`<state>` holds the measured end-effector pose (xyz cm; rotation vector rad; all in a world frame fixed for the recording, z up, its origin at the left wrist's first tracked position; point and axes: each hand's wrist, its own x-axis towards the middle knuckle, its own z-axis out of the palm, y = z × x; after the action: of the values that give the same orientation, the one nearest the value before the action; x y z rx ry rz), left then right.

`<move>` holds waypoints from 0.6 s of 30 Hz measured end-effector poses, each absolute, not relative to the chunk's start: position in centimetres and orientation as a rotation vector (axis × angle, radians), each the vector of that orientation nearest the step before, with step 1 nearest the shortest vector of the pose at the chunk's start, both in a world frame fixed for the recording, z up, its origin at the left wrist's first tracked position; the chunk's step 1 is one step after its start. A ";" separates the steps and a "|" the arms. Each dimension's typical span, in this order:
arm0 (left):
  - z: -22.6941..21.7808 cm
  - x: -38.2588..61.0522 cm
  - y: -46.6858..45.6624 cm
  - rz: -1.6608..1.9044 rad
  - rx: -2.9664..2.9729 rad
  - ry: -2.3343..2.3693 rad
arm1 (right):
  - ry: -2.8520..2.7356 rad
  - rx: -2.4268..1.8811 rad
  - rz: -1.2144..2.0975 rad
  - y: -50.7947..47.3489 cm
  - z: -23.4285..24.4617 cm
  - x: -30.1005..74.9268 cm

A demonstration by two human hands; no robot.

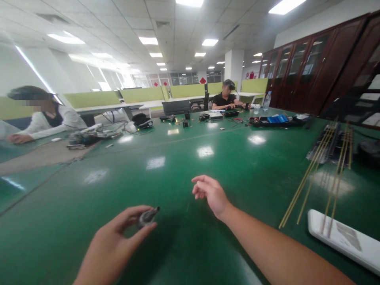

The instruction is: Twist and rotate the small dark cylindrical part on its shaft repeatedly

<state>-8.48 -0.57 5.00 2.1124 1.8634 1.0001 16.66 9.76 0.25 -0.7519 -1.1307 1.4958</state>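
Note:
My left hand [114, 237] grips a small round grey part [146, 217] between thumb and fingers, low over the table at the left of centre. A short dark stub sticks out of the part towards the upper right; its exact kind is not clear. To the right and a little farther off, my right hand [214, 194] hovers over the green tabletop [178, 182] with nothing in it. Its index finger reaches out to the left, and the other fingers are loosely bent and apart.
Long thin brass-coloured rods [308, 174] lie at the right, their ends above a white device [344, 237]. A black tray [264, 122] with blue packets, a bottle [267, 101] and small black parts [204, 117] stand farther back. Two people sit at the table, left and far side.

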 end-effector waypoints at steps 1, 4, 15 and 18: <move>4.7 -7.4 0.8 0.936 2.099 1.820 | -1.217 -0.804 1.391 9.8 0.1 16.7; 3.5 -4.7 3.8 0.922 2.169 1.732 | -1.545 -0.924 1.061 9.4 -0.4 16.6; 0.6 -5.1 3.7 0.937 2.109 1.694 | -1.967 -0.997 0.836 7.6 0.0 16.0; 1.0 -4.5 3.6 0.917 2.084 1.676 | -1.981 -0.991 0.858 7.6 0.1 15.9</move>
<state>-4.51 3.60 1.01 2.0837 1.6761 0.9168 15.94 7.55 0.12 -0.9914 -1.9808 0.8578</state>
